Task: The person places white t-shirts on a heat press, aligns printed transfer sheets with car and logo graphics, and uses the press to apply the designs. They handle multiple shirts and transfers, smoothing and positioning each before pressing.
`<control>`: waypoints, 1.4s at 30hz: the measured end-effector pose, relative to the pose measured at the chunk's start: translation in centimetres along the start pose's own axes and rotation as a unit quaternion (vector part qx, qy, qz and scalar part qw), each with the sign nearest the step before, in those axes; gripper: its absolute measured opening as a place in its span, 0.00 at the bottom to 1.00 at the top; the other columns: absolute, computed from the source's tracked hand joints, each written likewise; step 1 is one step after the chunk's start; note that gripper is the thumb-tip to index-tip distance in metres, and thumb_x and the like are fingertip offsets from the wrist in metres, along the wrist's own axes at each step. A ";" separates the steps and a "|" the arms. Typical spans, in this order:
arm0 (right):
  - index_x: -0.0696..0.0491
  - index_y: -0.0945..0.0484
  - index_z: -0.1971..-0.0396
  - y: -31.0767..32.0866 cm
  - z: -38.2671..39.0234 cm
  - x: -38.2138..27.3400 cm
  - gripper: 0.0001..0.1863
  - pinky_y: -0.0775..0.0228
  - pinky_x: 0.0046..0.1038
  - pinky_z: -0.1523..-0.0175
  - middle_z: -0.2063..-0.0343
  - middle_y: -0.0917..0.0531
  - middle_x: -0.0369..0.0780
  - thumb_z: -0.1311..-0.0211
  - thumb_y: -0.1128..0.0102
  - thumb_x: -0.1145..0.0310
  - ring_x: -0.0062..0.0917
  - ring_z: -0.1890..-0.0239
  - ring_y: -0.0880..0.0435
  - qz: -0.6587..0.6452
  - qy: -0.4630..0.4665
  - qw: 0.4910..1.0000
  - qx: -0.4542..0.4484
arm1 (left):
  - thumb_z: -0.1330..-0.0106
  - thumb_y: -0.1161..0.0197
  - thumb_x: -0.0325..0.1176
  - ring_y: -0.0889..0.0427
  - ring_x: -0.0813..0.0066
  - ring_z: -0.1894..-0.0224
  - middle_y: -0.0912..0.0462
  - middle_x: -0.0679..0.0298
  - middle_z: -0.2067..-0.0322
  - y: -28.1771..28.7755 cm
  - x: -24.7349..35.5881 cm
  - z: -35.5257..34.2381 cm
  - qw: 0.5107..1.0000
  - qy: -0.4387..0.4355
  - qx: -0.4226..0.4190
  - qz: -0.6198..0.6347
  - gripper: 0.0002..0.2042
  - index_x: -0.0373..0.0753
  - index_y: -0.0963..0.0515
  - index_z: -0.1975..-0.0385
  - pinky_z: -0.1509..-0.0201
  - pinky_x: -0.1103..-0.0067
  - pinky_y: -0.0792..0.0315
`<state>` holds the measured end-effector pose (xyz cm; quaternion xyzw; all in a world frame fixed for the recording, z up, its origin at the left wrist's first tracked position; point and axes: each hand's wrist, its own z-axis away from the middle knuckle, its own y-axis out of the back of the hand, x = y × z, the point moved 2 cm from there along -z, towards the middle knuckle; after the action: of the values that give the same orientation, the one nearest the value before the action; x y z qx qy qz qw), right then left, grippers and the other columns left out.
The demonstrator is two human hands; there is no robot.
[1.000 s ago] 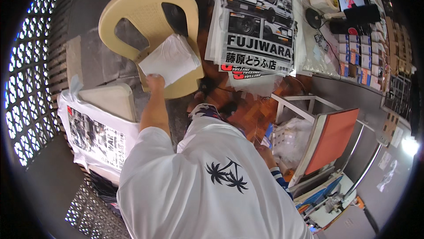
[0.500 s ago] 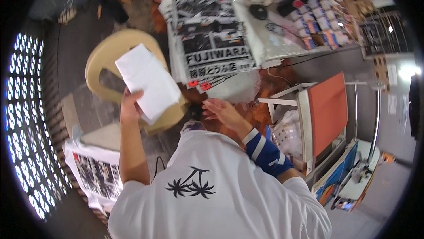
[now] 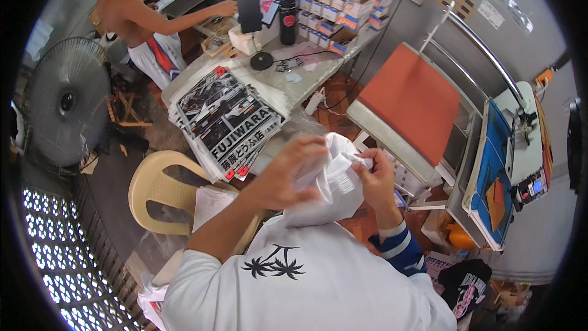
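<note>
A crumpled white cloth (image 3: 340, 187) is held up in front of my chest, with part of it hanging down. My right hand (image 3: 378, 178) pinches its right edge between thumb and fingers. On the other side, my left hand (image 3: 288, 172) is blurred by motion; its thumb and fingers are spread apart beside the cloth. More folded white cloth (image 3: 211, 201) lies on the seat of a beige plastic chair (image 3: 160, 159) to my left. Ahead, a stack of sheets with black-and-white car prints (image 3: 220, 120) rests on the table.
A co-worker (image 3: 138, 18) reaches over the table's far left. A standing fan (image 3: 67, 103) is at left. On the table (image 3: 321, 77) are a phone on a stand (image 3: 249, 12), a black bottle (image 3: 288, 22) and several small boxes (image 3: 343, 18). A press-like machine with an orange pad (image 3: 410, 101) stands at right.
The white cloth has come from over the chair to in front of my chest. My right hand, empty before, now grips it; my left hand's fingers have spread. The view has shifted.
</note>
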<state>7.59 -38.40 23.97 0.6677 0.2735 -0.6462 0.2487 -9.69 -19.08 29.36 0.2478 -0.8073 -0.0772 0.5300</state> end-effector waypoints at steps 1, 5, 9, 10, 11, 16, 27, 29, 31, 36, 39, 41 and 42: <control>0.57 0.24 0.55 0.3 1.3 -0.4 0.11 0.23 0.27 0.44 0.53 0.12 0.43 0.33 0.32 0.79 0.23 0.52 0.16 0.007 0.018 1.000 0.020 | 0.38 0.29 0.64 0.32 0.50 0.27 0.28 0.50 0.33 -1.9 0.5 -1.1 0.997 -0.018 -0.020 -0.077 0.42 0.36 0.28 0.34 0.20 0.53 0.46; 0.57 0.22 0.58 3.2 5.6 -3.0 0.09 0.29 0.33 0.37 0.52 0.12 0.45 0.34 0.31 0.78 0.27 0.43 0.19 0.333 0.195 0.918 0.093 | 0.39 0.26 0.58 0.30 0.45 0.30 0.22 0.50 0.38 -8.6 1.1 -2.9 0.970 -0.080 -0.072 -0.219 0.39 0.38 0.26 0.35 0.23 0.46 0.44; 0.57 0.20 0.60 6.6 8.5 -2.3 0.10 0.26 0.25 0.50 0.64 0.12 0.39 0.37 0.26 0.75 0.21 0.56 0.18 0.217 0.130 0.956 0.151 | 0.40 0.24 0.33 0.16 0.52 0.48 0.13 0.55 0.57 -13.9 -2.1 -3.3 0.987 0.045 -0.130 -0.086 0.15 0.40 0.16 0.54 0.31 0.54 0.29; 0.57 0.20 0.60 7.8 9.0 -2.0 0.11 0.26 0.23 0.53 0.67 0.13 0.38 0.37 0.25 0.74 0.19 0.60 0.18 0.169 0.088 0.969 0.158 | 0.41 0.25 0.29 0.14 0.54 0.52 0.12 0.56 0.61 -14.9 -2.5 -3.6 0.985 0.093 -0.136 -0.050 0.12 0.40 0.15 0.58 0.34 0.57 0.26; 0.57 0.20 0.62 8.9 9.3 -2.0 0.11 0.27 0.22 0.55 0.67 0.14 0.38 0.37 0.24 0.73 0.18 0.62 0.19 0.179 0.101 0.963 0.173 | 0.40 0.28 0.23 0.14 0.55 0.59 0.12 0.58 0.66 -15.5 -2.5 -3.7 0.994 0.036 -0.067 -0.082 0.05 0.39 0.14 0.65 0.46 0.64 0.21; 0.57 0.19 0.67 13.6 10.6 -2.1 0.11 0.26 0.23 0.57 0.68 0.15 0.37 0.42 0.21 0.73 0.19 0.64 0.19 0.253 -0.050 0.955 0.144 | 0.35 0.34 0.19 0.13 0.61 0.63 0.12 0.55 0.66 -16.8 -2.3 -5.9 0.999 -0.005 -0.003 -0.033 0.05 0.35 0.16 0.62 0.55 0.70 0.22; 0.56 0.27 0.76 20.9 4.9 -0.7 0.13 0.35 0.24 0.65 0.75 0.22 0.33 0.47 0.27 0.80 0.17 0.71 0.29 0.056 0.084 0.975 0.195 | 0.36 0.30 0.32 0.12 0.54 0.64 0.12 0.53 0.68 -17.7 -8.2 -6.9 0.867 0.132 -0.405 -0.258 0.08 0.42 0.14 0.59 0.58 0.68 0.20; 0.57 0.26 0.76 22.1 4.0 -1.2 0.15 0.35 0.25 0.68 0.78 0.24 0.33 0.50 0.22 0.76 0.17 0.74 0.29 0.203 0.011 0.967 0.156 | 0.38 0.29 0.32 0.13 0.51 0.65 0.12 0.53 0.69 -15.6 -13.0 -7.8 0.942 0.176 -0.251 -0.136 0.06 0.40 0.15 0.63 0.60 0.63 0.21; 0.58 0.25 0.76 23.5 3.9 0.0 0.17 0.35 0.27 0.71 0.81 0.25 0.34 0.53 0.19 0.72 0.18 0.76 0.30 0.292 -0.081 0.948 0.093 | 0.40 0.28 0.31 0.13 0.50 0.66 0.13 0.52 0.70 -12.8 -16.0 -10.7 0.965 0.202 -0.158 -0.049 0.06 0.39 0.15 0.66 0.61 0.61 0.21; 0.58 0.25 0.75 24.1 7.0 6.2 0.12 0.31 0.37 0.70 0.81 0.23 0.48 0.50 0.28 0.73 0.43 0.80 0.25 0.475 -0.157 0.863 0.066 | 0.43 0.26 0.31 0.13 0.50 0.64 0.13 0.54 0.70 -7.9 -18.3 -18.4 0.957 0.105 -0.264 -0.063 0.08 0.39 0.16 0.67 0.60 0.62 0.21; 0.58 0.29 0.75 25.1 5.1 3.4 0.08 0.32 0.38 0.68 0.79 0.26 0.49 0.51 0.38 0.79 0.48 0.76 0.28 0.482 -0.137 0.833 0.235 | 0.44 0.26 0.31 0.14 0.54 0.62 0.15 0.57 0.67 -5.8 -21.2 -19.1 0.918 0.079 -0.339 -0.192 0.06 0.40 0.15 0.69 0.59 0.63 0.21; 0.58 0.31 0.74 25.6 4.2 3.1 0.09 0.35 0.38 0.67 0.78 0.29 0.49 0.56 0.44 0.84 0.44 0.75 0.29 0.514 -0.142 0.803 0.265 | 0.44 0.27 0.30 0.14 0.55 0.59 0.17 0.57 0.66 -4.0 -22.5 -20.6 0.913 0.071 -0.346 -0.204 0.06 0.41 0.14 0.68 0.58 0.63 0.21; 0.58 0.32 0.73 25.4 4.0 3.3 0.11 0.36 0.39 0.67 0.77 0.30 0.48 0.59 0.46 0.86 0.42 0.74 0.29 0.500 -0.148 0.803 0.289 | 0.44 0.27 0.28 0.15 0.55 0.57 0.18 0.58 0.66 -3.0 -22.1 -22.7 0.927 0.076 -0.328 -0.163 0.07 0.41 0.13 0.66 0.56 0.62 0.21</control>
<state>22.18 -59.45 19.99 0.6493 -0.3374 -0.5724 0.3700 18.54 -7.91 19.75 0.1937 -0.6426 -0.4038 0.6216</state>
